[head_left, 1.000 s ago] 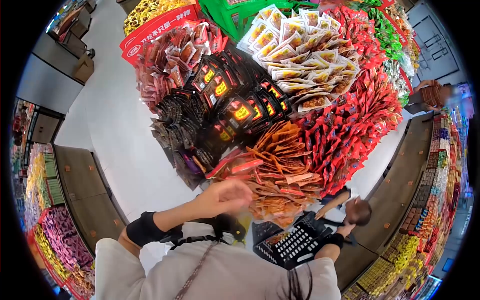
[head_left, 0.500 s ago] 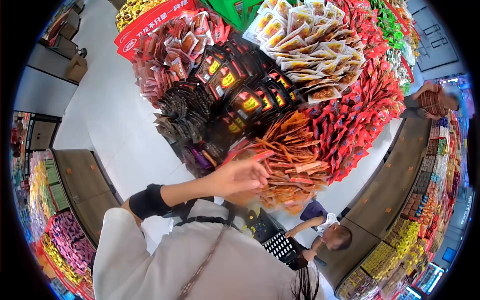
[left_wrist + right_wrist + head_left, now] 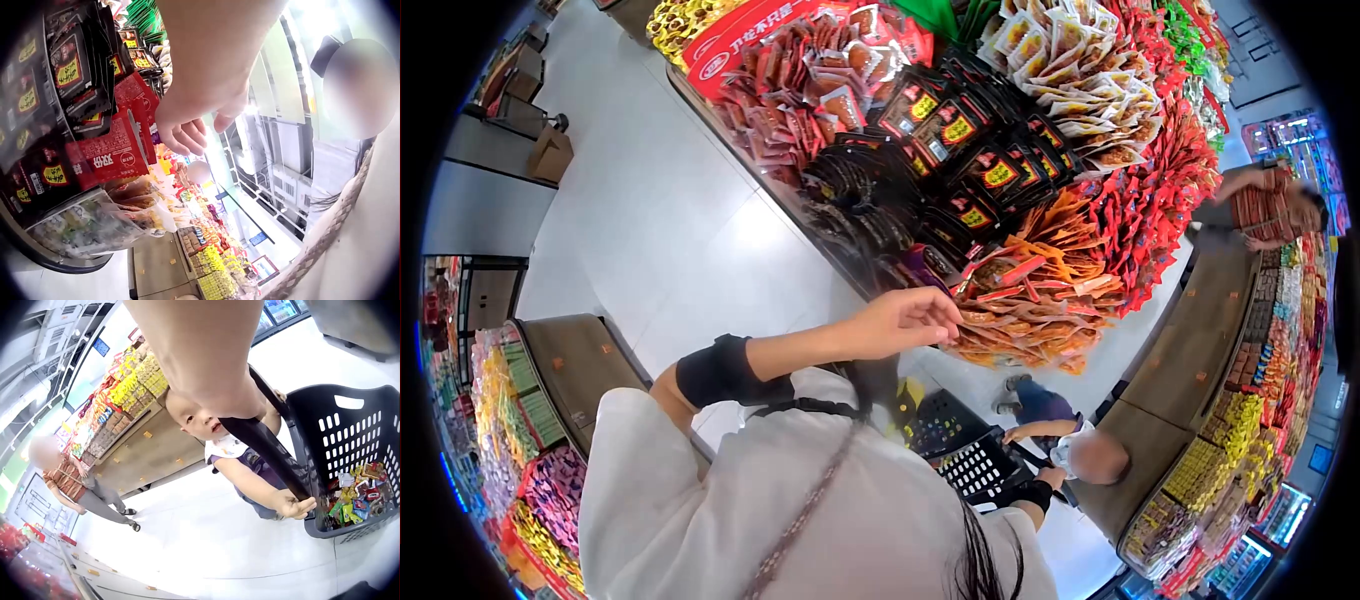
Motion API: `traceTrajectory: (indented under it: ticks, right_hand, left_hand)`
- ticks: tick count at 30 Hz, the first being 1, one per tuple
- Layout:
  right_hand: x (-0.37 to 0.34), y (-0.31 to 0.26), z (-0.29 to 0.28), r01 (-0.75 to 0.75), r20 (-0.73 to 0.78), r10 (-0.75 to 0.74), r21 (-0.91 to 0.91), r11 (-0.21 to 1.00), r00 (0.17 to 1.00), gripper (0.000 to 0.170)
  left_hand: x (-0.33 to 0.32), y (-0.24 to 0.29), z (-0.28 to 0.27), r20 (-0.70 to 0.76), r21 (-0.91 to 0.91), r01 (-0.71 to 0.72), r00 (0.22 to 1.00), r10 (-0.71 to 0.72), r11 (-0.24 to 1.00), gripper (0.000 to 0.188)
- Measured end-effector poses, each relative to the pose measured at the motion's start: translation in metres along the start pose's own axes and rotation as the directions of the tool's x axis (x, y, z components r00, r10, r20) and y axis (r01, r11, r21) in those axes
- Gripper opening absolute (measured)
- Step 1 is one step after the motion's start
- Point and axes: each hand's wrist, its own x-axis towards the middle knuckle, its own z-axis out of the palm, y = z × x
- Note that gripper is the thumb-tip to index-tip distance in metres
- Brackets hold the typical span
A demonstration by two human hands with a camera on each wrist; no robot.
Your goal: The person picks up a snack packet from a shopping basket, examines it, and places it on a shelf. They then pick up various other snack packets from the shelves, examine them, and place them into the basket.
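My left hand (image 3: 912,322) hovers beside the front corner of a snack display, fingers loosely bent, holding nothing. Nearest to it are clear packets of orange-brown snacks (image 3: 1030,335). In the left wrist view, red packets (image 3: 115,147) and black packets (image 3: 72,62) with yellow labels lie beside the hand. My right hand (image 3: 228,394) grips the black handle (image 3: 265,444) of a shopping basket (image 3: 353,425). Small colourful wrapped snacks (image 3: 359,500) lie in the basket. A small child (image 3: 247,478) beside it has one hand at the basket's rim.
White-wrapped packets (image 3: 1090,85) and red packets (image 3: 1150,220) cover the display's far side. Shelving with brown panels (image 3: 1140,440) curves along the right, another unit (image 3: 575,375) stands at left. A person in a striped top (image 3: 1270,205) stands at the far right.
My left hand has moved right and up along the display's front, still empty. The view has shifted, so the display sits further right. The child has come away from the display's front corner in view.
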Motion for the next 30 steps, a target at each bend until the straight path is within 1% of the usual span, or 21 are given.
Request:
traceTrajectory:
  ticks: [2, 3, 5, 6, 7, 8, 10, 11, 12, 15, 19, 25, 28, 30]
  right_hand:
    - [-0.006, -0.003, -0.007, -0.014, 0.023, 0.013, 0.052, 0.999, 1.000, 0.029]
    - [-0.009, -0.005, -0.010, 0.018, 0.056, -0.020, 0.039, 0.999, 0.998, 0.029]
    - [-0.013, -0.009, -0.012, 0.028, 0.085, -0.031, 0.037, 0.999, 0.996, 0.027]
    - [-0.013, -0.007, -0.011, 0.043, 0.113, -0.047, 0.029, 0.999, 0.992, 0.027]
    - [-0.015, -0.008, -0.006, -0.003, 0.120, 0.013, -0.086, 0.996, 0.993, 0.029]
    - [-0.016, -0.006, -0.006, 0.029, 0.140, -0.017, -0.087, 0.996, 0.990, 0.028]
    - [-0.024, -0.015, -0.015, 0.095, 0.171, -0.079, -0.082, 0.992, 0.982, 0.027]
    - [-0.032, -0.020, -0.023, 0.147, 0.049, -0.160, 0.194, 0.970, 0.986, 0.022]
    - [-0.034, -0.024, -0.028, 0.163, 0.019, -0.172, 0.233, 0.959, 0.985, 0.022]
    - [-0.033, -0.029, -0.027, 0.149, 0.066, -0.160, 0.148, 0.978, 0.985, 0.022]
    - [-0.036, -0.023, -0.017, 0.113, 0.111, -0.118, 0.052, 0.992, 0.987, 0.022]
    - [-0.042, -0.021, -0.010, 0.058, 0.129, -0.056, -0.016, 0.998, 0.990, 0.022]
    - [-0.045, -0.022, -0.009, 0.028, 0.129, -0.021, -0.049, 0.998, 0.991, 0.022]
    - [-0.046, -0.024, -0.008, 0.008, 0.126, 0.003, -0.087, 0.996, 0.992, 0.022]
  left_hand:
    - [-0.006, 0.006, 0.000, 0.015, 0.003, 0.029, 0.999, -0.029, 1.000, 0.019]
    - [-0.007, 0.007, 0.001, 0.018, -0.008, 0.017, 1.000, -0.016, 1.000, 0.019]
    - [-0.006, 0.007, 0.004, 0.025, -0.032, -0.009, 1.000, 0.010, 0.999, 0.019]
    - [-0.005, 0.007, 0.005, 0.006, -0.048, -0.026, 1.000, 0.026, 0.999, 0.019]
    - [-0.005, 0.008, 0.007, -0.012, -0.065, -0.040, 0.999, 0.039, 0.997, 0.020]
    - [-0.005, 0.008, 0.007, -0.027, -0.078, -0.053, 0.998, 0.051, 0.996, 0.020]
    - [-0.005, 0.009, 0.004, -0.124, -0.053, -0.074, 0.990, 0.067, 0.996, 0.018]
    - [-0.005, 0.009, 0.003, -0.171, -0.043, -0.083, 0.982, 0.075, 0.996, 0.017]
    - [-0.006, 0.012, 0.002, -0.191, -0.051, -0.090, 0.978, 0.079, 0.995, 0.017]
    - [-0.008, 0.020, -0.003, -0.254, -0.049, -0.104, 0.963, 0.088, 0.993, 0.018]
    - [-0.008, 0.013, -0.012, -0.263, -0.028, -0.159, 0.954, 0.146, 0.987, 0.019]
    - [-0.011, 0.024, -0.014, -0.283, -0.038, -0.100, 0.955, 0.085, 0.994, 0.019]
    - [-0.013, 0.026, -0.022, -0.277, -0.029, -0.149, 0.951, 0.135, 0.988, 0.020]
    - [-0.015, 0.027, -0.032, -0.272, -0.006, -0.155, 0.951, 0.148, 0.988, 0.020]
